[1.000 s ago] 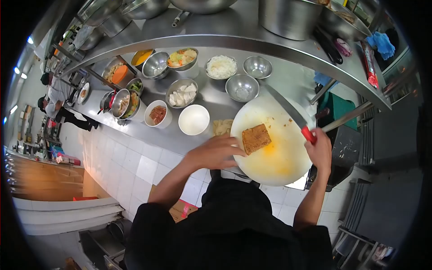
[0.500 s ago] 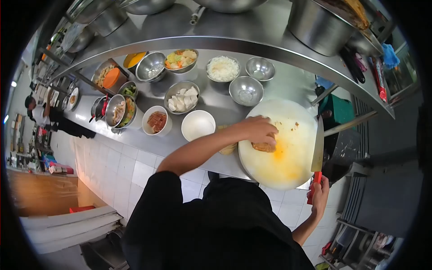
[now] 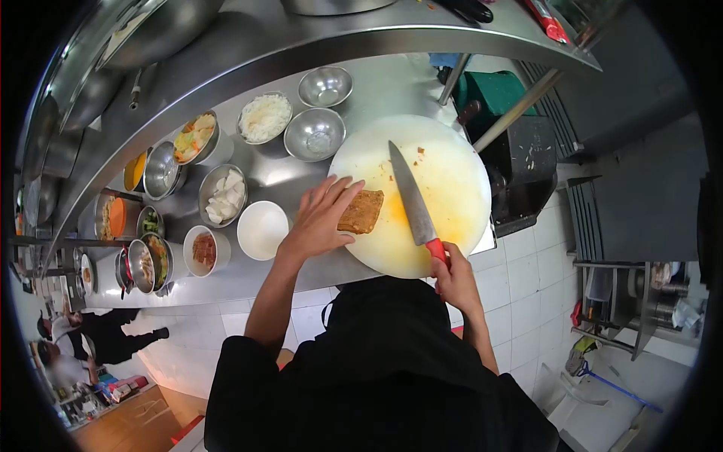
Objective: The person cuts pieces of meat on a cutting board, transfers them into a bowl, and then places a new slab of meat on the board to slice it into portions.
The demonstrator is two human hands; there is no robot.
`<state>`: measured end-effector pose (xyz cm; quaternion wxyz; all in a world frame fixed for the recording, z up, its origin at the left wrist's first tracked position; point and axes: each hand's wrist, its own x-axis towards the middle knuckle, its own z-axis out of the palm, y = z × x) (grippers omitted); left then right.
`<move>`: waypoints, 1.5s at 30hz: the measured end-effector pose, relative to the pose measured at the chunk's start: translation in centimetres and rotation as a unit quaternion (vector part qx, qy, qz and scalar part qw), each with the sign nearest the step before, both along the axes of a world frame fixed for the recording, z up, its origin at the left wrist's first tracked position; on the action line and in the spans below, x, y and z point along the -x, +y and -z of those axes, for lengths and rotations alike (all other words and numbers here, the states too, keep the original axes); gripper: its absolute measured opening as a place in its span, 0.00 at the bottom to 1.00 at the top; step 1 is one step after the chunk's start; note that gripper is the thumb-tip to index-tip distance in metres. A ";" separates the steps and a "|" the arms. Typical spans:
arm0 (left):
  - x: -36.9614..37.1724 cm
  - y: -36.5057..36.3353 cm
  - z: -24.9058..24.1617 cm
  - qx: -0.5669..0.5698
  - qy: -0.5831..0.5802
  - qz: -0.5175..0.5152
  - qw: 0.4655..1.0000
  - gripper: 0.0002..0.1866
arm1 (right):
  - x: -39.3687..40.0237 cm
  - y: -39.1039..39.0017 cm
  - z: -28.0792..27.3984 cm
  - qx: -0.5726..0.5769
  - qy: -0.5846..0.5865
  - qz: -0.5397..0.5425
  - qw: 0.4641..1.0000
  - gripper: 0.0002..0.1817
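Observation:
A brown, flat, roughly square piece of food [image 3: 363, 212] lies near the left side of the round white cutting board [image 3: 459, 173]. My left hand [image 3: 324, 218] rests at its left edge, fingers spread. In my right hand [image 3: 456, 279], at the board's lower edge, is the red handle of a large knife [image 3: 410, 196]. Its blade lies over the board, pointing up and slightly left, to the right of the brown piece. Crumbs and an orange-yellow stain mark the board. Left of my left hand stands an empty white bowl [image 3: 263, 230].
Metal bowls hold white rice [image 3: 265, 118], white chunks [image 3: 224, 197] and vegetables [image 3: 194, 138]; a white tub holds reddish meat [image 3: 204, 250]. A steel shelf [image 3: 301, 49] crosses above the counter. Two people stand at far left. A green container [image 3: 493, 94] is beyond the board.
The view has turned right. The knife has swung from beyond the board's right edge to over its middle. My left hand has opened off the top of the brown piece to its left edge.

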<state>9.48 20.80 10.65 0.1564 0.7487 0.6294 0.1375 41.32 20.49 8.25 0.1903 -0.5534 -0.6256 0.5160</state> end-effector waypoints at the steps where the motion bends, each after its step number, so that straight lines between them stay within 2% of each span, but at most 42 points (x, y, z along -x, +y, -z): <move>1: 0.1 0.5 0.4 0.000 0.000 0.004 1.000 0.56 | -0.9 -0.2 -0.6 -0.006 -0.019 0.025 0.999 0.19; 3: 0.5 1.3 0.8 0.014 -0.034 0.013 0.999 0.53 | -3.2 -0.8 -1.8 -0.006 -0.053 0.071 0.996 0.19; 5: 0.7 1.2 0.7 0.014 -0.072 -0.005 0.997 0.51 | -4.1 -1.1 -3.3 -0.020 -0.099 0.064 0.993 0.18; 7: 1.2 1.0 0.6 0.013 -0.106 -0.020 0.994 0.49 | -2.1 -1.3 -2.9 -0.069 -0.066 0.010 0.995 0.18; 9: 2.4 -0.3 0.9 -0.047 -0.214 -0.116 0.969 0.48 | 1.6 -1.9 -1.6 -0.145 -0.124 -0.062 0.980 0.18; 11: 4.2 -1.3 0.4 -0.077 -0.252 -0.145 0.954 0.49 | 3.7 -2.0 -1.3 -0.152 -0.077 -0.104 0.980 0.18; 12: 5.0 -1.8 -0.1 -0.107 -0.290 -0.179 0.934 0.51 | 3.3 -1.9 -1.3 -0.149 -0.077 -0.102 0.980 0.18; 14: 6.3 -2.6 -1.7 -0.108 -0.300 -0.190 0.929 0.53 | 0.7 -0.9 -1.1 -0.051 -0.092 -0.041 0.994 0.17; 16: 6.7 -3.3 -1.8 -0.118 -0.326 -0.204 0.916 0.55 | -4.2 -0.8 -1.1 -0.105 -0.079 0.057 0.990 0.17; 17: 6.5 -3.1 -1.8 -0.121 -0.328 -0.208 0.914 0.55 | -5.1 -1.0 -3.1 -0.070 -0.133 0.090 0.984 0.18; 19: 5.5 -2.6 -2.0 -0.099 -0.356 -0.184 0.911 0.55 | -4.1 -1.8 -3.6 -0.119 -0.123 0.067 0.983 0.17; 20: 4.9 -1.7 -2.0 -0.096 -0.356 -0.180 0.912 0.55 | -1.8 -2.0 -4.3 -0.063 -0.128 0.048 0.989 0.16; 23: 2.4 0.6 -2.0 -0.095 -0.350 -0.149 0.920 0.54 | 1.7 -2.1 -3.8 -0.117 -0.140 -0.031 0.983 0.15; 25: 1.5 1.3 -2.3 -0.095 -0.271 -0.135 0.948 0.53 | -2.3 -1.6 -1.4 -0.106 -0.124 0.034 0.986 0.16; 26: 1.3 1.5 -1.7 -0.094 -0.304 -0.127 0.940 0.52 | -4.7 -1.3 -2.0 -0.069 -0.131 0.087 0.985 0.16; 27: 0.9 1.5 -0.9 -0.104 -0.302 -0.132 0.938 0.52 | -6.9 -1.5 -2.6 -0.182 -0.140 0.102 0.968 0.16; 28: 0.3 1.6 0.1 -0.095 -0.289 -0.132 0.944 0.51 | -8.4 -1.7 -3.6 -0.110 -0.205 0.131 0.964 0.17; 29: -0.3 1.5 0.8 -0.089 -0.273 -0.134 0.949 0.51 | -8.4 -1.9 -5.3 -0.087 -0.234 0.138 0.959 0.17; 30: -1.2 1.5 1.3 -0.100 -0.234 -0.130 0.958 0.50 | -8.3 -2.3 -5.4 -0.122 -0.208 0.132 0.962 0.17; 32: -3.2 1.6 2.0 -0.109 -0.166 -0.133 0.971 0.49 | -7.3 -2.5 -5.7 -0.099 -0.151 0.104 0.978 0.18; 33: -4.2 1.4 2.5 -0.104 -0.140 -0.139 0.975 0.49 | -7.0 -2.3 -5.1 -0.052 -0.085 0.113 0.989 0.19; 35: -5.8 0.8 4.2 -0.086 -0.082 -0.164 0.979 0.50 | -6.3 -1.8 -4.6 -0.008 -0.041 0.118 0.992 0.19; 38: -6.2 -0.3 3.0 -0.065 -0.118 -0.162 0.977 0.52 | -7.0 -0.3 -3.3 -0.039 -0.030 0.101 0.994 0.21; 39: -6.1 -0.5 2.8 -0.076 -0.116 -0.168 0.976 0.52 | -7.2 0.2 -3.3 -0.056 -0.052 0.095 0.993 0.20; 41: -5.8 -0.9 2.3 -0.138 -0.073 -0.164 0.974 0.53 | -7.4 1.5 -4.2 -0.030 -0.018 0.105 0.994 0.19; 42: -5.5 -1.1 2.0 -0.130 -0.092 -0.164 0.973 0.48 | -7.1 2.1 -5.0 0.008 0.022 0.118 0.993 0.17; 43: -5.2 -1.1 1.8 -0.139 -0.090 -0.169 0.972 0.48 | -7.0 2.9 -4.8 0.001 0.026 0.112 0.993 0.17; 45: -4.8 -1.2 1.5 -0.207 -0.115 -0.163 0.958 0.36 | -7.8 3.6 -3.4 0.075 0.111 0.111 0.985 0.15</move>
